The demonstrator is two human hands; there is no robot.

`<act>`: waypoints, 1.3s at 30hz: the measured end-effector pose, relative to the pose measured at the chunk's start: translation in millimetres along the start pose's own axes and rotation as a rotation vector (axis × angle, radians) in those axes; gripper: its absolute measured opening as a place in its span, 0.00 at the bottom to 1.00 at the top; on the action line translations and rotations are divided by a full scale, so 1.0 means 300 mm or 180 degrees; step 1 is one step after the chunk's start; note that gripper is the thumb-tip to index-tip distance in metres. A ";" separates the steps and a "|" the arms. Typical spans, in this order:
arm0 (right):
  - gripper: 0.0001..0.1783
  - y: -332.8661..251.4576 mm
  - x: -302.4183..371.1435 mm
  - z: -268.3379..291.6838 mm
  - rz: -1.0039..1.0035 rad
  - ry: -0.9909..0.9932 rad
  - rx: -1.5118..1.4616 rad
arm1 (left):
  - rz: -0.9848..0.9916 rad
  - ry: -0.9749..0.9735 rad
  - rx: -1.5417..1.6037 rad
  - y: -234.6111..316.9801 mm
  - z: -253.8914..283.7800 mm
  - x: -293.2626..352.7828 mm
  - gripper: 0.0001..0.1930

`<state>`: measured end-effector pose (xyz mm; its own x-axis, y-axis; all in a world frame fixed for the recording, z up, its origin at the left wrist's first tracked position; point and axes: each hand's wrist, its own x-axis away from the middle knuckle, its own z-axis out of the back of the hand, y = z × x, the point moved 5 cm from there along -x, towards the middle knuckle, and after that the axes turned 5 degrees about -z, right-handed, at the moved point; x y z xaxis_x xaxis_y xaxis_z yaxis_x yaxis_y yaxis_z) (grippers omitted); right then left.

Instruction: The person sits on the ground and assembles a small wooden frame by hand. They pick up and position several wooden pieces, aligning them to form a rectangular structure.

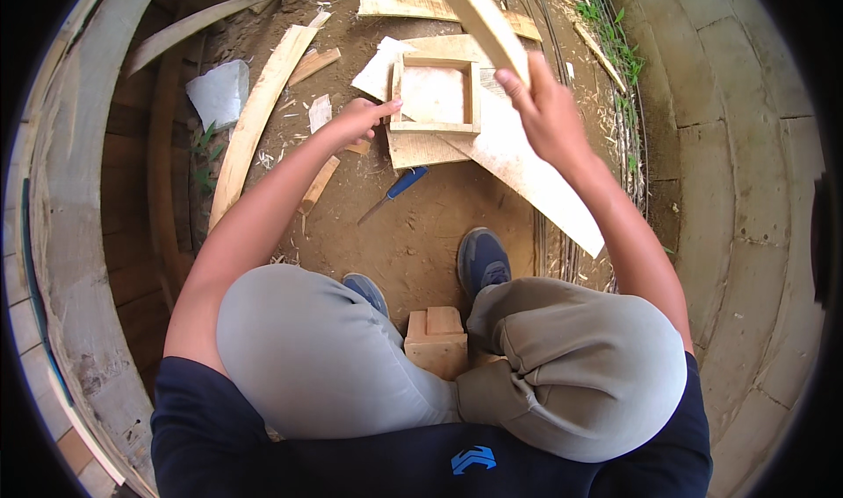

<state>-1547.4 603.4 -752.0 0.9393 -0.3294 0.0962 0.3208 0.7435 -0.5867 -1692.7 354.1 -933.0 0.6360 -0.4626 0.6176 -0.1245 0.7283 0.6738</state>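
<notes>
A small square wooden frame [435, 129] lies on some flat boards in front of me. Its inside shows a pale, bright surface. My left hand [358, 120] is at the frame's left side, closed against that wall with one finger or thumb stretched along its corner. My right hand [551, 116] is raised to the right of the frame, closed round the lower end of a long pale wooden strip [481, 22]. The strip slants up and left past the top of the view.
A blue-handled tool [407, 183] with a thin blade lies on the dirt. Curved planks [268, 116], offcuts and shavings lie about. A white block [219, 94] sits left. A wide pale board [536, 177] extends right, near a concrete wall [702, 164]. A wooden block [436, 344] stands between my legs.
</notes>
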 end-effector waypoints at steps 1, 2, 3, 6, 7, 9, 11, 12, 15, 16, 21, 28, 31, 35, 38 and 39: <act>0.27 0.009 0.017 -0.029 -0.0112 -0.0141 -0.0052 | 0.0021 0.0023 0.0063 0.004 -0.002 0.007 0.48; 0.28 0.045 0.019 -0.068 -0.0212 -0.0283 0.0138 | -0.0014 -0.0011 0.0115 0.012 0.000 0.012 0.50; 0.29 0.070 0.028 -0.097 -0.0318 -0.0421 0.0325 | -0.0052 -0.0050 0.0161 0.027 0.009 0.028 0.52; 0.30 0.125 0.044 -0.152 -0.0548 -0.0826 0.0577 | -0.0188 0.0097 0.0342 0.021 0.012 0.023 0.57; 0.30 0.139 0.053 -0.161 -0.0518 -0.0821 0.0594 | -0.0237 0.0163 0.0399 0.014 0.008 0.008 0.59; 0.31 0.150 0.043 -0.155 -0.0547 -0.0865 0.0540 | -0.0287 0.0120 0.0233 0.021 0.015 -0.008 0.63; 0.31 0.141 0.025 -0.145 -0.0574 -0.0865 0.0455 | -0.0322 0.0419 0.0689 -0.002 0.041 -0.029 0.60; 0.30 0.116 0.019 -0.138 -0.0585 -0.0837 0.0336 | -0.0277 0.0480 0.0816 -0.025 0.062 -0.032 0.61; 0.28 0.111 0.010 -0.123 -0.0671 -0.0699 0.0114 | -0.0196 0.0656 0.1023 -0.031 0.058 -0.061 0.61; 0.27 0.122 0.014 -0.122 -0.0694 -0.0654 0.0068 | -0.0191 0.0730 0.0992 -0.020 0.046 -0.055 0.60; 0.26 0.161 0.046 -0.148 -0.0483 -0.0599 0.0272 | -0.0089 0.0525 0.1156 -0.011 0.020 -0.061 0.52; 0.24 0.047 0.052 -0.080 0.0349 0.0283 0.0002 | 0.0128 0.0383 0.0942 0.006 0.043 -0.041 0.46; 0.19 0.086 0.080 -0.143 0.0257 0.0202 0.0138 | 0.0162 0.0437 0.0880 0.033 0.043 -0.020 0.44; 0.18 0.156 0.080 -0.230 0.0059 -0.0247 0.1007 | 0.0180 0.0392 0.0842 0.026 0.049 -0.043 0.43; 0.19 0.139 0.076 -0.206 -0.0005 -0.0535 0.0991 | 0.0181 0.0362 0.0779 0.026 0.060 -0.041 0.43; 0.20 0.144 0.065 -0.197 -0.0051 -0.0638 0.0951 | 0.0165 0.0330 0.0790 0.031 0.060 -0.040 0.44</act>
<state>-1522.4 594.6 -823.0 0.9296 -0.2436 0.2765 0.3292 0.8863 -0.3257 -1715.2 357.3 -926.9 0.6969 -0.3643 0.6177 -0.3337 0.5977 0.7290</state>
